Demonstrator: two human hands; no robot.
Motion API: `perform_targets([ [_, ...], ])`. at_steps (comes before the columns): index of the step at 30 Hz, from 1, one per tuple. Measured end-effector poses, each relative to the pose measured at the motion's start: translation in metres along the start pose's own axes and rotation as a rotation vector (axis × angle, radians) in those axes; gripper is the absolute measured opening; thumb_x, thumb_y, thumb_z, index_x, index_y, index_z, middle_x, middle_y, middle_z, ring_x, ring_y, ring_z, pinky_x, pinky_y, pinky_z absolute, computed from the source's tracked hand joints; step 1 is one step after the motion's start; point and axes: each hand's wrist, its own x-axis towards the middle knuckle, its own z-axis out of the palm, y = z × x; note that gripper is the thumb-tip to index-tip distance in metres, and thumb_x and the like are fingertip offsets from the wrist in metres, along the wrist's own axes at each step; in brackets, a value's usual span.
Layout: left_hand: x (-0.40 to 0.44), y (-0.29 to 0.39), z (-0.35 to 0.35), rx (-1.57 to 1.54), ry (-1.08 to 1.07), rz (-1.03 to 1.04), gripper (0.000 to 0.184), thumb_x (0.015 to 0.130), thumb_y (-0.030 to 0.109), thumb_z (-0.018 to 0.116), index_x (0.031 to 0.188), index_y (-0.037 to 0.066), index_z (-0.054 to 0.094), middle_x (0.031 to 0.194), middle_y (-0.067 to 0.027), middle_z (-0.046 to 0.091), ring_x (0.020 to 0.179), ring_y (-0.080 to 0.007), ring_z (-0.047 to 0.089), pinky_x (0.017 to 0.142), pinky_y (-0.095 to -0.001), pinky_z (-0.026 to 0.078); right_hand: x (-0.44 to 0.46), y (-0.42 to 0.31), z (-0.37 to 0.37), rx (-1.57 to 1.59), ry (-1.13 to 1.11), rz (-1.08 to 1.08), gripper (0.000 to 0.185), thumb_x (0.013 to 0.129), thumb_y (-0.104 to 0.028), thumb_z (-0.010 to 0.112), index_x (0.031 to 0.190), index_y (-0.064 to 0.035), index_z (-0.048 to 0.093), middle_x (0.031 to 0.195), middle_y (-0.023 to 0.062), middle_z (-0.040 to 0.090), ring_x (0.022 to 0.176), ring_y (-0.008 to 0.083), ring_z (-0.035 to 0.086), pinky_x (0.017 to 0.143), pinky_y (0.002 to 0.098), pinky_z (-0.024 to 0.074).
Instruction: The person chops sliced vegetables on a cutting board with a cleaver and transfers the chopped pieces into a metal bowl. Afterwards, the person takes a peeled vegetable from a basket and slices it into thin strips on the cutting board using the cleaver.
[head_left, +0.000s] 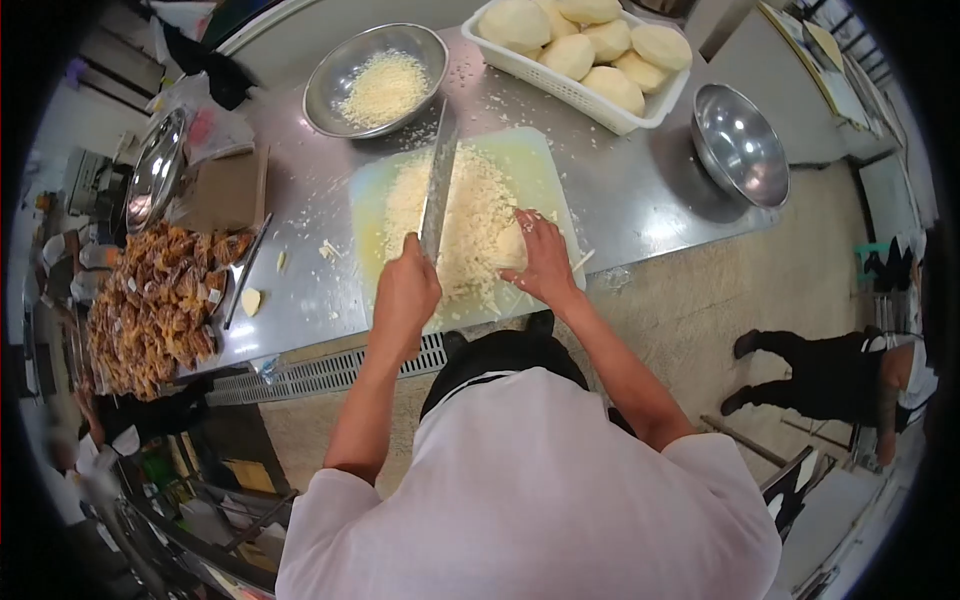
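Note:
My left hand [405,285] is closed round the handle of a long kitchen knife [438,180], whose blade points away from me above the green cutting board [552,180]. Finely chopped pale vegetable [470,195] covers much of the board, on both sides of the blade. At the board's right side, my right hand [546,262] curls its fingers round a pale peeled vegetable chunk [511,247]. Bits of the chopped vegetable stick to those fingers.
Behind the board stand a steel bowl [318,98] with chopped bits and a white basket [590,103] of peeled round vegetables. Another steel bowl [740,145] is at the right edge. Brown food pieces [150,310] pile up at left. Another person [830,375] stands at far right.

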Motion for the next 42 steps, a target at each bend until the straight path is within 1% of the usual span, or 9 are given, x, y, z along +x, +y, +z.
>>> perform_targets([
  [3,0.000,-0.005,0.042,-0.013,-0.031,0.050,0.015,0.083,0.001,0.051,0.095,-0.008,0.050,0.069,-0.0317,0.059,0.068,-0.0477,0.060,0.062,-0.0531,0.047,-0.003,-0.003,-0.007,0.008,0.036,-0.043,0.096,0.065,-0.029,0.081,0.144,-0.0076,0.033,0.142,0.0207,0.036,0.130,0.0394,0.036,0.107,0.0494,0.0315],
  [10,-0.007,0.022,0.016,-0.002,-0.153,0.056,0.019,0.082,-0.001,0.050,0.099,-0.008,0.052,0.069,-0.0308,0.059,0.069,-0.0464,0.061,0.063,-0.0523,0.047,0.002,0.005,-0.005,0.124,0.289,-0.263,0.034,0.079,-0.010,0.062,0.110,-0.0001,0.055,0.118,0.0202,0.050,0.117,0.0401,0.044,0.097,0.0492,0.0379],
  [11,-0.011,0.024,0.018,-0.007,-0.196,-0.014,0.029,0.083,0.002,0.051,0.111,-0.008,0.050,0.077,-0.0314,0.059,0.074,-0.0459,0.060,0.065,-0.0513,0.045,0.003,0.004,-0.002,0.127,0.283,-0.260,0.024,0.080,-0.007,0.059,0.103,0.0003,0.057,0.112,0.0196,0.052,0.114,0.0395,0.045,0.096,0.0492,0.0389],
  [15,0.008,0.012,0.068,-0.029,-0.194,0.161,0.030,0.084,0.004,0.051,0.112,-0.007,0.050,0.075,-0.0325,0.058,0.075,-0.0480,0.059,0.065,-0.0519,0.044,0.007,-0.003,0.014,-0.063,0.285,-0.206,0.022,0.081,-0.007,0.058,0.101,0.0018,0.058,0.111,0.0190,0.052,0.111,0.0381,0.046,0.094,0.0484,0.0403],
  [22,-0.029,0.031,0.029,0.005,-0.272,0.029,0.017,0.085,0.001,0.051,0.101,-0.006,0.049,0.071,-0.0319,0.057,0.071,-0.0488,0.058,0.064,-0.0520,0.044,0.008,0.001,0.024,-0.138,0.288,-0.163,0.021,0.081,-0.009,0.060,0.101,-0.0006,0.061,0.115,0.0180,0.051,0.112,0.0383,0.046,0.094,0.0473,0.0411],
  [28,0.004,0.025,0.062,-0.053,-0.160,0.231,0.016,0.085,0.001,0.050,0.099,-0.006,0.047,0.070,-0.0309,0.058,0.070,-0.0482,0.059,0.063,-0.0524,0.045,0.009,0.003,0.021,-0.161,0.299,-0.197,0.022,0.081,-0.011,0.061,0.101,-0.0011,0.062,0.116,0.0175,0.052,0.112,0.0380,0.046,0.095,0.0474,0.0410],
  [31,-0.029,0.037,0.029,0.003,-0.291,0.010,0.017,0.085,0.002,0.050,0.099,-0.007,0.048,0.072,-0.0331,0.058,0.074,-0.0484,0.060,0.064,-0.0528,0.045,0.013,0.004,0.027,-0.166,0.303,-0.174,0.023,0.081,-0.011,0.061,0.102,-0.0011,0.062,0.115,0.0172,0.052,0.112,0.0378,0.046,0.095,0.0471,0.0409],
  [35,-0.004,0.011,0.091,-0.027,-0.164,0.150,0.016,0.085,0.003,0.050,0.097,-0.007,0.047,0.069,-0.0323,0.057,0.072,-0.0491,0.059,0.065,-0.0526,0.046,0.008,0.000,0.019,-0.175,0.292,-0.200,0.026,0.080,-0.010,0.061,0.104,-0.0018,0.062,0.115,0.0172,0.053,0.112,0.0378,0.047,0.096,0.0467,0.0408],
  [42,-0.039,0.032,0.054,-0.047,-0.193,0.006,0.016,0.085,0.002,0.051,0.095,-0.008,0.047,0.071,-0.0303,0.059,0.071,-0.0484,0.060,0.065,-0.0515,0.047,0.009,0.005,0.029,-0.159,0.325,-0.194,0.030,0.078,-0.010,0.062,0.107,-0.0039,0.062,0.115,0.0175,0.052,0.111,0.0384,0.047,0.093,0.0476,0.0415],
])
